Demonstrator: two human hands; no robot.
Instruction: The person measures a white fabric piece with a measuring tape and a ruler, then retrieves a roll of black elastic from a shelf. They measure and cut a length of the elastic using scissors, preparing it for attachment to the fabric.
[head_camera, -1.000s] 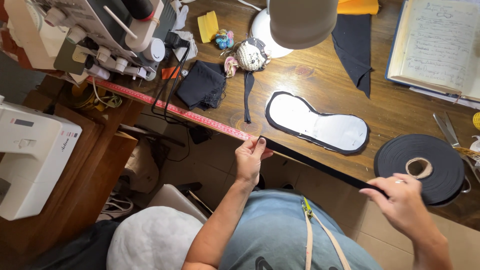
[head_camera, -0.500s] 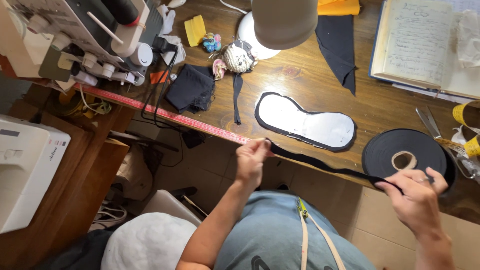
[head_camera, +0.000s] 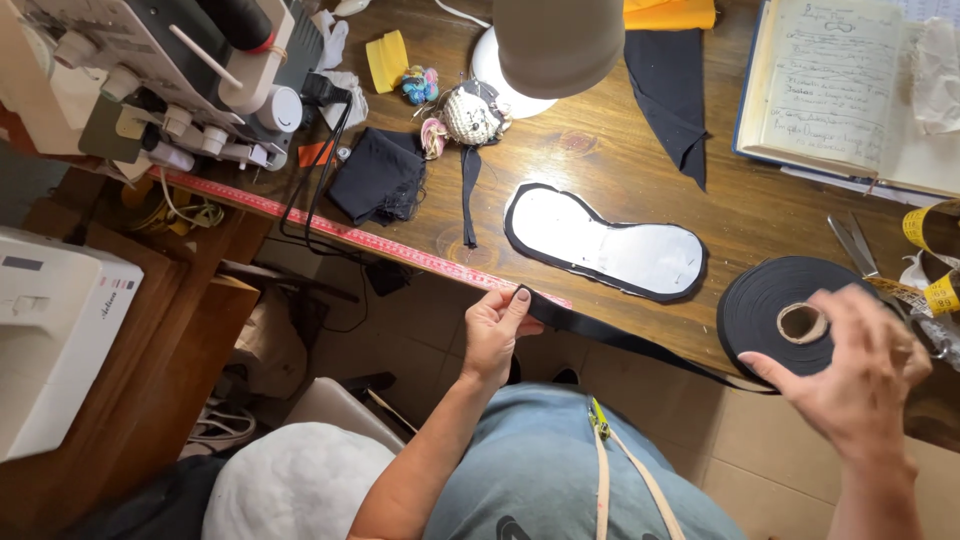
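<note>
Left hand (head_camera: 492, 335) pinches the free end of the black tape (head_camera: 620, 340) against the red measuring strip (head_camera: 350, 236) at the table edge, a length already drawn off; right hand (head_camera: 850, 375), fingers loosely spread, rests on the roll (head_camera: 765, 315) beside it; tape uncut.

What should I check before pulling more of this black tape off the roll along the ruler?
1. Left hand pinching the tape end: ok.
2. Tape end at the ruler on the table edge: ok.
3. Tape taut between the hands: ok.
4. Right hand grip on the tape: cannot tell, blurred.
5. Roll lying flat on the table: ok.
6. Scissors close by the roll: ok.
</note>
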